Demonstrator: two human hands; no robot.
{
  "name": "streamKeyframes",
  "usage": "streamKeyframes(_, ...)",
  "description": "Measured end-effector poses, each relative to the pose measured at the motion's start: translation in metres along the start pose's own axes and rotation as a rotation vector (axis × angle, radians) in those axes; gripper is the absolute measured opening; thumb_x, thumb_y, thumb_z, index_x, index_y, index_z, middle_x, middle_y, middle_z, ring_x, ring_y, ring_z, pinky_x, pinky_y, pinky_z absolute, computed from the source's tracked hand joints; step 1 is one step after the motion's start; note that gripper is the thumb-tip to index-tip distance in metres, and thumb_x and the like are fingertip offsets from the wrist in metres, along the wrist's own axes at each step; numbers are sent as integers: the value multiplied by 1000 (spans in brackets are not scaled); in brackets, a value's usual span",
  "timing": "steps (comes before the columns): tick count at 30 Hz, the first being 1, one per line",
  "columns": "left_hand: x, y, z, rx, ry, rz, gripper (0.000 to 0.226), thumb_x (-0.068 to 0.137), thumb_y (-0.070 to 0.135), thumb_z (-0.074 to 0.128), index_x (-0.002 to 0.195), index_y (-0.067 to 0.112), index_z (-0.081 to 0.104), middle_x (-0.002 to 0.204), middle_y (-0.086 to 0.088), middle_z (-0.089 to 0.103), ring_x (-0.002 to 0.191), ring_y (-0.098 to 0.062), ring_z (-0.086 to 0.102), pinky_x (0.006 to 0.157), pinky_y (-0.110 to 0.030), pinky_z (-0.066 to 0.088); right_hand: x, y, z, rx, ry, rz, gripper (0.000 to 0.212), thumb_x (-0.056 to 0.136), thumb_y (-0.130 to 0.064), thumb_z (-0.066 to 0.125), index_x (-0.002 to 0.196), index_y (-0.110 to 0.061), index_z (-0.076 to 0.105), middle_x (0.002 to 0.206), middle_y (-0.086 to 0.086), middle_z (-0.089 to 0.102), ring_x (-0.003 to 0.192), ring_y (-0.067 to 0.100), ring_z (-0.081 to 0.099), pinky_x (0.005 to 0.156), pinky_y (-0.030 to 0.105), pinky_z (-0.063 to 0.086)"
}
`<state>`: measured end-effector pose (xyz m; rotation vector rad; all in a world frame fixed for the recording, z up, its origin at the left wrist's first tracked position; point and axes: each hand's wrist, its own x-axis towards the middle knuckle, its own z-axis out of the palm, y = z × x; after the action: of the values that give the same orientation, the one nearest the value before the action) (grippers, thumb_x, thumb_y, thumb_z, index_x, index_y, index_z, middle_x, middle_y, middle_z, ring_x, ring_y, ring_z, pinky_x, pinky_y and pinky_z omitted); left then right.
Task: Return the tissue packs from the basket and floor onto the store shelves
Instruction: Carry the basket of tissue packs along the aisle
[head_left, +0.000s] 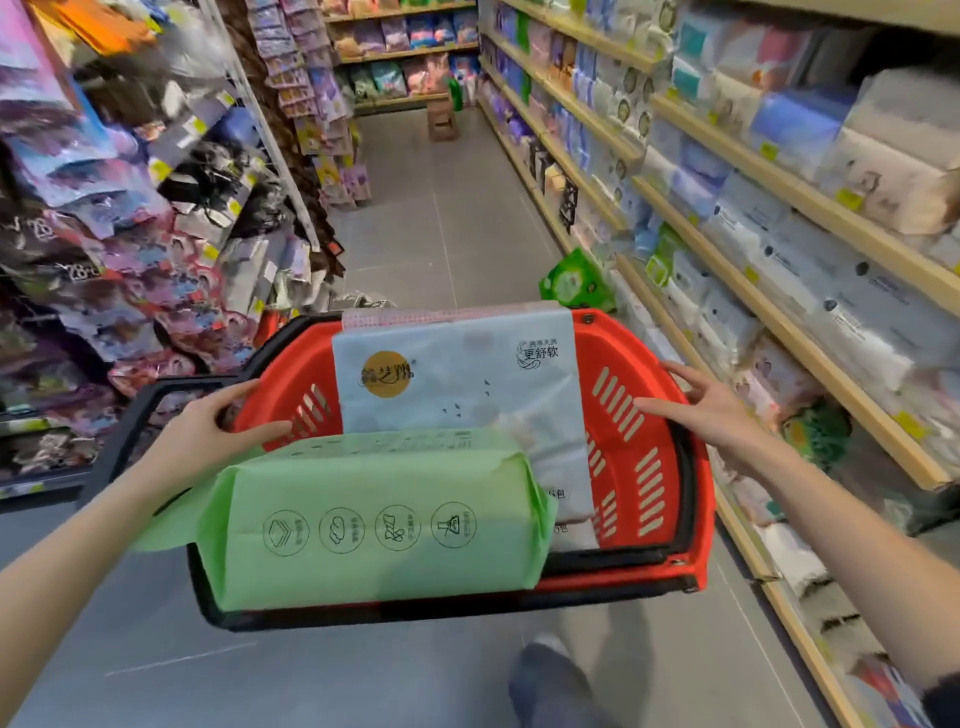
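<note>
Red basket (644, 415) held mid-frame above grey floor (441, 228), black handle (135, 415) swung out to the left side of frame. Left hand (208, 426) at basket's left rim, grip closed around the rim: thumb over the top edge, fingers (270, 431) curled inside. Right hand (711, 405) at basket's right rim, grip apart, fingers spread and flat; contact with rim cannot be told for certain.

Inside basket: green tissue pack (374, 525) lying across the near end, overhanging the lower rim, four round icons on its facing side. Behind it, pale blue-white tissue pack (462, 384) propped lengthwise, yellow round logo upper left of its face, far end resting on the basket's far rim.

On floor beyond basket, center-right of frame: another green pack (571, 283), tilted, against base of shelves (779, 312). Shelves along right side of frame, stocked with tissue packs. Left side of frame: racks of hanging packaged goods (130, 234), blurred.

Lower center: shoe (550, 680) on floor.
</note>
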<state>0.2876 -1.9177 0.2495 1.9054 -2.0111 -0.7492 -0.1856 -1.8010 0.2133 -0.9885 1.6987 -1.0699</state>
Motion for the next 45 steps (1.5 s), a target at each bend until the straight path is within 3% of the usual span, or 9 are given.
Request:
streamKeyframes(2,43,3,-1,1,-2,21,83,63,56,70,136,30,42,138,-5,49,106,-23,54,83,-36,43,38,-7,6,5,11,11,84,65,-37,76,139,-24,39,103,3,63,79,11,66,62,23,54)
streamKeyframes(6,132,20,-1,-17,-4,45,74,69,45,73,135,27,44,132,-7,54,98,-16,48,83,-36,40,120,-21,14,25,70,37,66,78,-14,71,137,-16,40,81,-2,62,48,-2,63,40,11,45)
streamKeyframes(15,322,73,-33,-3,42,109,71,71,36,76,134,20,47,95,0,52,67,-4,47,59,-19,35,292,-84,15,41,96,18,76,68,-22,79,136,-20,43,97,5,68,62,2,68,53,17,55)
streamKeyframes(19,398,99,-49,75,55,160,68,71,39,75,132,22,49,88,-3,56,70,-22,52,56,-31,35,345,-104,14,79,138,8,94,50,-40,86,134,-24,46,94,3,70,74,12,71,64,25,59)
streamKeyframes(24,511,129,-49,110,-30,236,77,64,50,76,132,28,47,129,-7,56,104,-25,56,81,-37,42,404,-113,16,136,245,24,69,71,-19,77,133,-22,45,90,-2,67,64,5,70,53,16,54)
streamKeyframes(29,625,172,-35,164,-162,357,86,56,60,74,132,33,45,135,-8,52,114,-28,54,93,-42,44,445,-108,22,199,378,128,72,70,-23,77,134,-27,44,89,-1,65,73,14,68,47,17,51)
streamKeyframes(34,718,231,-9,220,-276,521,82,59,55,76,132,30,46,127,-11,57,107,-26,57,89,-37,45,461,-96,29,261,554,186,95,43,-45,86,129,-31,48,97,0,67,72,10,70,57,22,53)
streamKeyframes(40,787,315,61,285,-438,705,76,69,40,77,135,26,43,112,-5,61,92,-23,59,84,-38,45,467,-59,34,343,800,278,69,69,-14,78,131,-24,48,108,9,65,63,-2,67,50,14,52)
streamKeyframes(45,827,368,153,307,-618,756,76,69,40,78,135,28,41,97,-2,65,77,-15,63,75,-34,50,473,-17,20,407,910,388,94,45,-47,87,130,-29,49,99,-5,67,77,8,69,61,18,56)
